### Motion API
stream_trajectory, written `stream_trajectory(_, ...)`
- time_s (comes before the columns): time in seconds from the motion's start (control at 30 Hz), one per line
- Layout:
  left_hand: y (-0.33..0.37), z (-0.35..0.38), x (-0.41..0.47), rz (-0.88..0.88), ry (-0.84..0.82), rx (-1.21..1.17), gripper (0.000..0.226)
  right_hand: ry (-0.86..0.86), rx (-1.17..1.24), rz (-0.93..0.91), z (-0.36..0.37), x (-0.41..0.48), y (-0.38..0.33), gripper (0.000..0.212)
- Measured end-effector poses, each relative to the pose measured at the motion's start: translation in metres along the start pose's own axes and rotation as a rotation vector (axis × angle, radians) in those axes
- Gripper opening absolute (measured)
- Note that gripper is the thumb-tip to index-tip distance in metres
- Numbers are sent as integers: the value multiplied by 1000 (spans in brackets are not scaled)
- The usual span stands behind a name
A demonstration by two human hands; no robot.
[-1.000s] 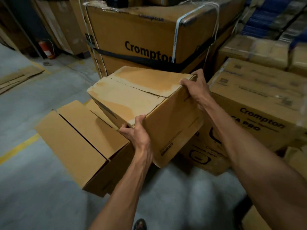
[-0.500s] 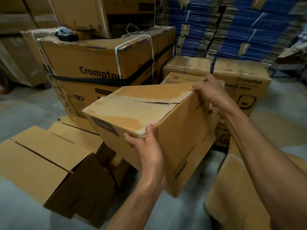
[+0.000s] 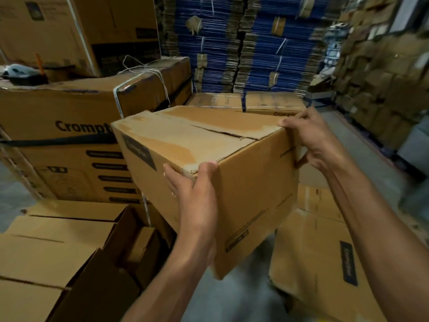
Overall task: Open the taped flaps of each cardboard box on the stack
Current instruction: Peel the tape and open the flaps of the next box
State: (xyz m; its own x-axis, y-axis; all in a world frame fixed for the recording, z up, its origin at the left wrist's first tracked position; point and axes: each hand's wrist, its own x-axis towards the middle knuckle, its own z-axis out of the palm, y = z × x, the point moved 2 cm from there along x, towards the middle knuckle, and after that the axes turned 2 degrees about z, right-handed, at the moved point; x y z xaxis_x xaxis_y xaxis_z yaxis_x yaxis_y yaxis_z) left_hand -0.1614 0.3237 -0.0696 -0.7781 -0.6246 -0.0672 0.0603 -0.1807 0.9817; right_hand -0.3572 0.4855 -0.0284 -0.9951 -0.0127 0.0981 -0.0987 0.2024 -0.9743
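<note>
Head view: both hands grip a closed cardboard box [image 3: 232,182] held mid-air, left hand [image 3: 197,196] on the near corner, right hand [image 3: 313,140] on the far-right edge; likely repositioning step, next needs setting down and prying flaps.

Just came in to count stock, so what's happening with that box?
A person is holding a cardboard box up off the floor with both bare hands: the left hand grips its near corner, the right hand its far top edge. The top flaps are still closed, with a gap along the seam. Other boxes with flaps open sit on the floor to the left.
</note>
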Motion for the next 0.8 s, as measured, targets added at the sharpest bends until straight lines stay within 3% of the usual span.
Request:
stream_trajectory(0.17, 34, -62, 19, 53, -109, 85, 104, 62, 36, 92, 29, -47, -5, 30)
stream_trajectory(0.37, 60, -122, 21, 91, -254, 85, 98, 172, 34, 17, 46, -96, -33, 41)
stream_trajectory(0.53, 76, -139, 65, 131, -314, 86, 67, 275, 79, 5, 72, -115, -39, 46)
stream_trajectory(0.8, 53, -146, 149, 56, -450, 113, 58, 448, 132, 39, 123, -113, 1, 41)
